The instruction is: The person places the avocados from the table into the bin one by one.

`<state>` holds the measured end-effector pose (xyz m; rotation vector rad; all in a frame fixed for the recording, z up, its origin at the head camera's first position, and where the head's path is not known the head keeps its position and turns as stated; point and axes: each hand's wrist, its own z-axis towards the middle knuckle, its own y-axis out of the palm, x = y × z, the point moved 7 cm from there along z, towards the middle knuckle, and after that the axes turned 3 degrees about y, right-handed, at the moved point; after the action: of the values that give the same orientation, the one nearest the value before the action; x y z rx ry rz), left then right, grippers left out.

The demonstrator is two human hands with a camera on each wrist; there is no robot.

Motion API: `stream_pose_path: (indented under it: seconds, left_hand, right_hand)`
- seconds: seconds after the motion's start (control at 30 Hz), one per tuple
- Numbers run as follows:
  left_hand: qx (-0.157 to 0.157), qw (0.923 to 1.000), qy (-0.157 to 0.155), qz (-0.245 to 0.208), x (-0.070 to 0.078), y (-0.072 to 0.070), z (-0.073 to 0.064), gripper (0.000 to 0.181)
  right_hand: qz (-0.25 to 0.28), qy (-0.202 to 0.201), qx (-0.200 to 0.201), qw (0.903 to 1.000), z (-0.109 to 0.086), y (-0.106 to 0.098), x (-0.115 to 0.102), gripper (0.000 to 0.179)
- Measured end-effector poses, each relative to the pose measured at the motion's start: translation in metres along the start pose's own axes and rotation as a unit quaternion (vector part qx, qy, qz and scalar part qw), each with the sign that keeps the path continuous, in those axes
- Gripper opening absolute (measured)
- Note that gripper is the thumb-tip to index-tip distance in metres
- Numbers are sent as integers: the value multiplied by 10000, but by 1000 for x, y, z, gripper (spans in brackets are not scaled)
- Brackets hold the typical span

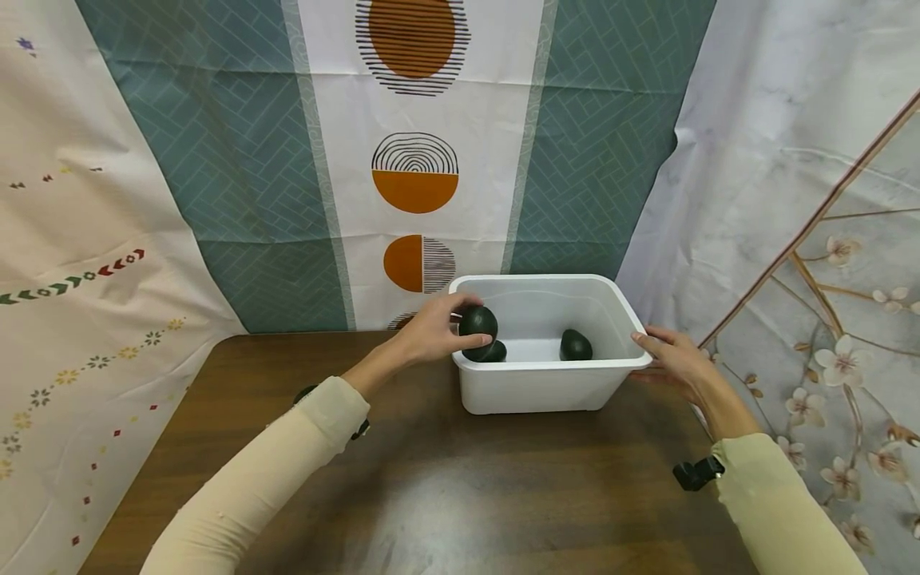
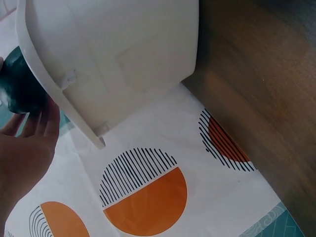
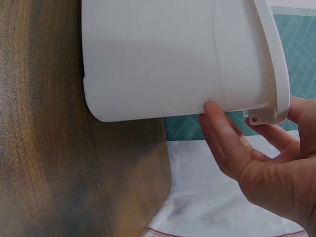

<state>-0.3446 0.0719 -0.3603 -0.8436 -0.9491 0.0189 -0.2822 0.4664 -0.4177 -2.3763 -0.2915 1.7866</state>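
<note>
A white plastic bin stands on the table with its long side toward me. My left hand reaches to its left end and holds a dark green avocado between thumb and fingers, at rim height. Below it, partly covered, another avocado shows inside the bin. A third avocado lies farther right in the bin. At the right end, my right hand grips the bin's rim, thumb on top. In the right wrist view, its fingers lie against the bin's outer wall.
The brown wooden table spreads in front of the bin. Behind it hangs a patterned cloth with orange circles. A floral cloth hangs close by the right hand, and another printed cloth covers the left side.
</note>
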Motion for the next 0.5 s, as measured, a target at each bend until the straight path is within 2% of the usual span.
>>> stream_pose_path:
  seconds: [0.2,0.4,0.5]
  left_hand:
    - [-124,9993,55,357,-5,2,-1,66]
    - [-123,9981,-230,553,-10,-2,-3,71]
    - [-127,9976,-279,613,-10,-7,-4,76]
  right_hand:
    - [113,-12,-58,9999,2,0,3,80]
    - [142,-15,-65,9999,2,0,2,80]
    - [118,-32,-72,9999,1,-1,0,81]
